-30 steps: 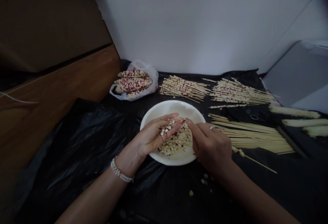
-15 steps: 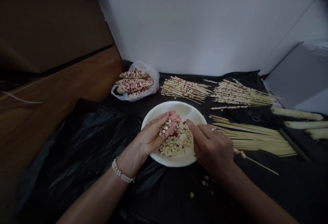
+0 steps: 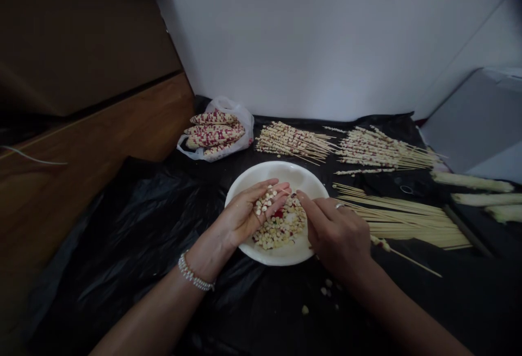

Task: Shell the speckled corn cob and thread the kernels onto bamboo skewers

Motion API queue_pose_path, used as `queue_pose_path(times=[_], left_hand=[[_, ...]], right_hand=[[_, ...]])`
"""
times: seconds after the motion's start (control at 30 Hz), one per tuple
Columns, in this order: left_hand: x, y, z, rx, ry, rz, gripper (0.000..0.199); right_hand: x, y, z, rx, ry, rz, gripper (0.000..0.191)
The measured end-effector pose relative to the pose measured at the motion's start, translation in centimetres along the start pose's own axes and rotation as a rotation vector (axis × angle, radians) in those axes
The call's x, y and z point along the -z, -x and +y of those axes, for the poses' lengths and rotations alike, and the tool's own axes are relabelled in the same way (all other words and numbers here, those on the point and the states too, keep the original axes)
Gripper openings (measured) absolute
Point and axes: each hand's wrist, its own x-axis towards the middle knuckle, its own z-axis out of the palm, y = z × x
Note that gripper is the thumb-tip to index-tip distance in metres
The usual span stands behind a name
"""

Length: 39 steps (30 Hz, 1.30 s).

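From my end, the left hand [image 3: 244,214] is palm up and loosely cupped over the white bowl [image 3: 281,166], fingers reaching towards two o'clock, with a small heap of loose kernels [image 3: 266,202] lying in it. The right hand [image 3: 341,235] is closed, fingertips pinched together, on a skewer [image 3: 416,263]. The tip lies towards ten o'clock beside the left fingertips; the tail sticks out at four o'clock, with some threaded kernels [image 3: 379,243] just behind the hand. I cannot tell whether a kernel sits on the tip.

I judge this to be threading. To do it well, I'd hold the left palm level so the heap stays put, single out one kernel, and press the tip squarely through its middle, aimed clear of the left fingers. Gripping near the tip should stop the stick bowing; a gentle twist should split fewer kernels than a shove. I'd work above the bowl to catch drops: stray kernels [image 3: 305,310] lie outside it, between five and six o'clock.
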Motion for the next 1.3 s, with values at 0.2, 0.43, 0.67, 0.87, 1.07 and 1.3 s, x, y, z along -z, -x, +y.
queue_pose_path(times=[0.2,0.43,0.67,0.87,1.07,1.3], left_hand=[[-0.04,0.13,-0.11,-0.020,-0.063,0.042,0.015],[0.08,-0.05,0.05,-0.020,-0.009,0.058,0.019],[-0.10,0.15,0.28,0.037,0.013,0.020,0.019],[-0.34,0.27,0.24,0.024,-0.036,0.009,0.023],[-0.33,0.23,0.12,0.012,-0.056,0.006,0.023],[-0.63,0.48,-0.03,0.015,-0.106,0.030,0.021]], right_hand=[[0.09,0.09,-0.09,0.000,0.000,0.021,0.033],[0.02,0.06,-0.12,-0.002,-0.014,0.031,0.033],[0.04,0.12,-0.03,0.001,-0.028,0.008,0.033],[0.04,0.09,-0.05,-0.002,-0.018,0.005,0.033],[0.00,0.13,-0.01,-0.002,0.006,0.013,0.033],[0.01,0.13,-0.09,-0.009,0.020,0.007,0.034]])
